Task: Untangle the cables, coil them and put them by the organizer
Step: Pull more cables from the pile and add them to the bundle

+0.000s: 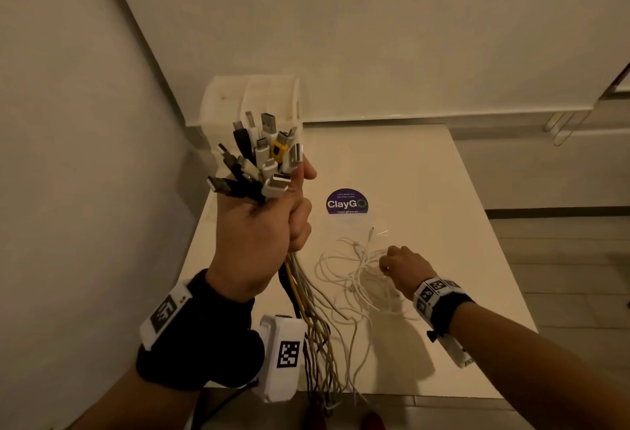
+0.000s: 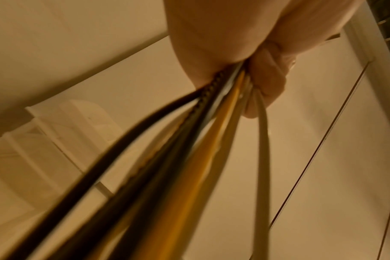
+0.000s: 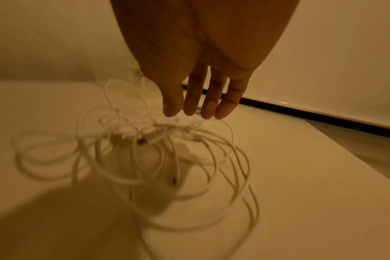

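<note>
The left hand (image 1: 259,235) is raised above the surface (image 1: 460,225), its fingers (image 2: 267,82) clamped round a bundle of cables (image 1: 259,160); the right hand (image 1: 404,267) hangs with fingers (image 3: 211,98) straight, slightly apart, just over the white tangle (image 1: 358,273) near the organizer (image 1: 252,99)

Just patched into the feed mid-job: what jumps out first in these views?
The left hand, raised at the table's near left, grips a thick bundle of cables with the plugs fanned out above the fist and the cords trailing off the near edge. To its right, the right hand reaches down with straight fingers over a loose white cable tangle on the table. The white organizer stands in the far left corner.
</note>
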The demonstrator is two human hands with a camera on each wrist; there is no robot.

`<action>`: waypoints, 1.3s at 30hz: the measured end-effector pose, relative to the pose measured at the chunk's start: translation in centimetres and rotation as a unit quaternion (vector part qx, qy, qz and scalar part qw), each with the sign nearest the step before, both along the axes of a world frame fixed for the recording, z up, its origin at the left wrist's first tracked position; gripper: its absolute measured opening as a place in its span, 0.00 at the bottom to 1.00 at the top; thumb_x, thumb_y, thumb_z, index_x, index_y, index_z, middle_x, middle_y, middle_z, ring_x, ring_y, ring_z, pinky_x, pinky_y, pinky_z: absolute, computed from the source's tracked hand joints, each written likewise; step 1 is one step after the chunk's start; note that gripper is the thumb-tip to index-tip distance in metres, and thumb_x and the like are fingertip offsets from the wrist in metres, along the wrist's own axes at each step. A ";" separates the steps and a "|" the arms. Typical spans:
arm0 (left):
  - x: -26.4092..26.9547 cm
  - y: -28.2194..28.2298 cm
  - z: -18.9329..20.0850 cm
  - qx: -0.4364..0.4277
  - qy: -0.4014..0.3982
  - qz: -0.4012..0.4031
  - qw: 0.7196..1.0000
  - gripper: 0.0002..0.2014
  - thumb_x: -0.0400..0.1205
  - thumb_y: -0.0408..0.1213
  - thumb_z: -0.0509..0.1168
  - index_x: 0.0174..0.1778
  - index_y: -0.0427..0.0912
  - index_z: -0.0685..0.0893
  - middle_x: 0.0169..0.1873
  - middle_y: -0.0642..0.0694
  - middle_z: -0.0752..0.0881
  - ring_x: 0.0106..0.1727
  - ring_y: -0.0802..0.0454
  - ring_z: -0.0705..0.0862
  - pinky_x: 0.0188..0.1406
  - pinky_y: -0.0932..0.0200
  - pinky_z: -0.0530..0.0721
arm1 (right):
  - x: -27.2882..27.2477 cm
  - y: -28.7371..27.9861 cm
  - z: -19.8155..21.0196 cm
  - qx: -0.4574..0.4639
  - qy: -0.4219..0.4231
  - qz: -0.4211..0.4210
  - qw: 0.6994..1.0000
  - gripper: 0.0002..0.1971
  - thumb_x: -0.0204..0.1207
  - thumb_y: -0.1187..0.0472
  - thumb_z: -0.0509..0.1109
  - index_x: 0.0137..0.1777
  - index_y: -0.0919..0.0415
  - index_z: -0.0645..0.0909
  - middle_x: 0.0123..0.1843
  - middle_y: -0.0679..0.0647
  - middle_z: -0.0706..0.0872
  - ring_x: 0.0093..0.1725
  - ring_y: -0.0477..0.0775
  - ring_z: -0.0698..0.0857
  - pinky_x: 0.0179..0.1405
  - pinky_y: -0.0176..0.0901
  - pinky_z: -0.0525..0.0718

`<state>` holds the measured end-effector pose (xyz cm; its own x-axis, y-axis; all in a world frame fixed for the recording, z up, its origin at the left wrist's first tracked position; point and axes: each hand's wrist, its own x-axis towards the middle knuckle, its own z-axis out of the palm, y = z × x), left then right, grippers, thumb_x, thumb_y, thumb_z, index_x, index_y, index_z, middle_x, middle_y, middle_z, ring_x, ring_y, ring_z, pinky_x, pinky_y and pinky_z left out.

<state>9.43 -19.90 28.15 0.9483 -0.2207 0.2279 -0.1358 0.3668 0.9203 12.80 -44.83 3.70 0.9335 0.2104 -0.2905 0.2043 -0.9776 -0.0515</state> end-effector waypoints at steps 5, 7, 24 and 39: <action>0.2 -1.4 0.0 0.007 -0.008 -0.011 1.000 0.11 0.76 0.49 0.65 0.37 0.45 0.82 0.17 0.52 0.62 0.15 0.58 0.58 0.17 0.69 0.61 | 0.0 -0.4 0.0 -0.082 0.021 0.111 0.990 0.18 0.81 0.63 0.61 0.70 0.51 0.74 0.73 0.56 0.70 0.69 0.63 0.72 0.61 0.55 0.74; 0.3 -1.8 0.1 0.020 -0.009 -0.020 1.000 0.09 0.77 0.48 0.64 0.36 0.48 0.83 0.17 0.52 0.62 0.15 0.58 0.58 0.17 0.69 0.61 | -0.3 0.0 -0.5 -0.123 0.023 0.119 0.985 0.16 0.83 0.61 0.59 0.69 0.54 0.76 0.74 0.59 0.68 0.71 0.65 0.70 0.63 0.58 0.74; 4.4 -5.7 -1.4 0.068 -0.008 0.027 0.997 0.08 0.79 0.29 0.70 0.52 0.31 0.84 0.17 0.55 0.76 0.14 0.57 0.60 0.17 0.69 0.62 | -1.2 -0.2 20.5 0.713 -0.084 -0.274 0.640 0.06 0.84 0.60 0.63 0.54 0.63 0.74 0.36 0.59 0.86 0.27 0.57 0.79 0.31 0.49 0.83; 5.5 -9.0 -2.3 0.085 0.072 0.104 0.988 0.14 0.80 0.43 0.70 0.34 0.37 0.84 0.16 0.53 0.76 0.14 0.55 0.71 0.17 0.63 0.70 | -3.5 6.9 21.8 0.783 -0.166 -0.246 0.548 0.10 0.77 0.74 0.67 0.47 0.64 0.69 0.40 0.63 0.85 0.32 0.58 0.85 0.28 0.46 0.83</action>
